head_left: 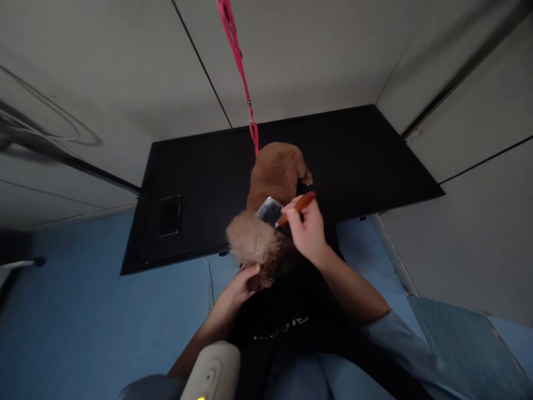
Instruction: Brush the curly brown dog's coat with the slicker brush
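A brown curly-coated dog (pixel 272 175) is on a black table, with its fluffy, lighter-furred end toward me. My left hand (pixel 244 280) is closed around a darker furry part at that near end; which body part it is, I cannot tell. In my right hand (pixel 307 228) is a slicker brush (pixel 306 200) with an orange-brown handle and a flat grey head. The brush head lies against the fur where the brown body meets the lighter fluff. A pink leash (pixel 239 58) runs down from above to the dog's far end.
The black table (pixel 345 150) stands against pale wall panels. A dark phone (pixel 170 215) lies on its left part. At the bottom edge a white rounded device (pixel 214 369) with a yellow light sits close to me. The floor (pixel 104 311) is blue.
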### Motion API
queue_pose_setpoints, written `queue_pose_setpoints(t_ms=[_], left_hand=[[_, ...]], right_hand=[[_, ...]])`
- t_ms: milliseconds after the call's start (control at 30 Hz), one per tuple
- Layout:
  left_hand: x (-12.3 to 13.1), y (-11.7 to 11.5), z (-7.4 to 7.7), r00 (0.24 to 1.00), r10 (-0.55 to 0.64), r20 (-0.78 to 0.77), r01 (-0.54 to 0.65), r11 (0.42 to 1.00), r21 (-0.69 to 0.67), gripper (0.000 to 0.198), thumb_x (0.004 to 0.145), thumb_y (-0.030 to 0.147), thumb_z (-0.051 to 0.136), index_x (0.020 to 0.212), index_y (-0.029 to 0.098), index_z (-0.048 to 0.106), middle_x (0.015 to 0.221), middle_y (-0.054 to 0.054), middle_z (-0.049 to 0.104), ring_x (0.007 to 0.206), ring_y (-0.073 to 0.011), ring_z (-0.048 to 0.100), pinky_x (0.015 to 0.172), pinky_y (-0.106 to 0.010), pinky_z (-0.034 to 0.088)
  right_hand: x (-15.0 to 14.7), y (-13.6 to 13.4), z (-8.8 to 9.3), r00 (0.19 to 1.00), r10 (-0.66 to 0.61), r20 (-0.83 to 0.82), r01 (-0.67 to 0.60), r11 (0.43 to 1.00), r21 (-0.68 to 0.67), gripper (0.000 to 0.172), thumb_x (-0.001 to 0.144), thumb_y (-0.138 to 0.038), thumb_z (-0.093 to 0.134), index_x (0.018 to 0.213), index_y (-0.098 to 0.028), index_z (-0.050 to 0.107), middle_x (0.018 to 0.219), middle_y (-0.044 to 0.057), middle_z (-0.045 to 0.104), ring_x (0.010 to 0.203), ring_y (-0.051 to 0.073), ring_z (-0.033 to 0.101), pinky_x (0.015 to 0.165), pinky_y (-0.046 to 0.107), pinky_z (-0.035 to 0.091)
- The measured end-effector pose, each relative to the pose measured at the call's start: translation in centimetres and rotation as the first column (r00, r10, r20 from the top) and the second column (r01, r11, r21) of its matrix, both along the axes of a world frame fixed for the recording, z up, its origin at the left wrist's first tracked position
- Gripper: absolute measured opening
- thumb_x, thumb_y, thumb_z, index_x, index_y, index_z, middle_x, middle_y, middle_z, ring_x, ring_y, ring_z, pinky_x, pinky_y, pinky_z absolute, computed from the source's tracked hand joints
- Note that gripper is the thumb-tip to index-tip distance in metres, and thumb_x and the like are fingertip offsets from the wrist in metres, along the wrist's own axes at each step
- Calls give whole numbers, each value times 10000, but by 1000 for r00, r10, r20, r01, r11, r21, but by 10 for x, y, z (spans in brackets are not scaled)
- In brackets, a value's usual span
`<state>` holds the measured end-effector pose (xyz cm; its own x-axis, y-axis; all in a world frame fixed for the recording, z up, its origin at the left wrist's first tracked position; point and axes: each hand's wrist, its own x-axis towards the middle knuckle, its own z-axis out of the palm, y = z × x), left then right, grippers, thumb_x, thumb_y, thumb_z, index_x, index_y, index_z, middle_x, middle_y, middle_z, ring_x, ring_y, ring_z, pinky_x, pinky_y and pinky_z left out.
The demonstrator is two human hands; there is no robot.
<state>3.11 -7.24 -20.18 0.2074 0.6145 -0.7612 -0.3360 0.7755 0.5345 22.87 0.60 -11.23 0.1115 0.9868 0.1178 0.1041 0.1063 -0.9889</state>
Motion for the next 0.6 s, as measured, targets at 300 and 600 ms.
queue_pose_setpoints(t_ms=[300, 600], left_hand=[[38, 1, 15, 990, 128, 52, -136, 971, 195, 607, 493, 328, 871, 1036, 170, 650, 1054, -98, 715, 1017, -304, 658, 924, -399, 509], [68, 4, -11, 987, 121, -102, -62, 888, 456, 533, 520, 350, 834, 980, 147, 658, 957, -90, 706, 960, -278, 649, 902, -398, 493]], right_hand=[[10, 0, 20, 995, -1, 100, -8, 996, 87, 177, 862, -338, 533, 981, -208, 536, 848, 21, 666, 792, 162, 649, 752, 307, 508], [22, -1, 15, 988, -65, 138, 51, 994, 100, 177, 857, -338, 544, 978, -212, 518, 812, 12, 651, 751, 152, 639, 710, 294, 502]])
